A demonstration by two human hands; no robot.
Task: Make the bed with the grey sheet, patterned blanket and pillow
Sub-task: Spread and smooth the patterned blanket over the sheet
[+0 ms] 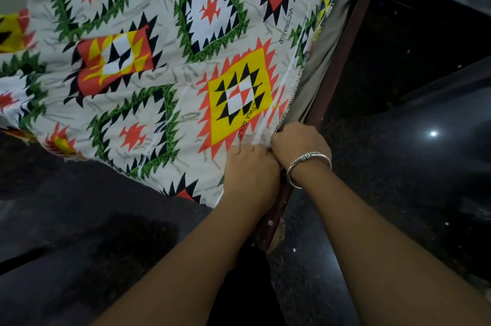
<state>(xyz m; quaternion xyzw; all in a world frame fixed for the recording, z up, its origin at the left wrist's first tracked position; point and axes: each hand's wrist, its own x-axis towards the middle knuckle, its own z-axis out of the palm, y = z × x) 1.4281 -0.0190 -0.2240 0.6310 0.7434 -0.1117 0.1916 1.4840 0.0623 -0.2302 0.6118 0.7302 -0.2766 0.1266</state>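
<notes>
Forearms (186, 259): both reach in from the bottom edge and converge on the near corner of the bed.
Left hand (251, 174): knuckles up, fingers curled over the hem of the patterned blanket (159, 60) and clamped on it.
Right hand (300, 141): pressed against the left one and curled on the same hem, tight against the bed rail (342, 54); a silver bangle (309, 163) sits on the wrist.
Blanket position: spread across the bed top, with its frayed side edge running along the rail and its near corner under the hands.
Grey sheet (328, 41): probably the pale grey strip between the blanket's edge and the rail, lying under the blanket.
Pillow: not in view.
Why both hands grip one spot: they seem to be drawing the corner taut or tucking it down beside the rail; which one cannot be told.
Progress: the blanket looks laid, with its edges being finished.
Dark cloth (79, 219): lies below the blanket's near edge; its nature is unclear.
Floor (398, 166): dark and glossy, beside the rail.
</notes>
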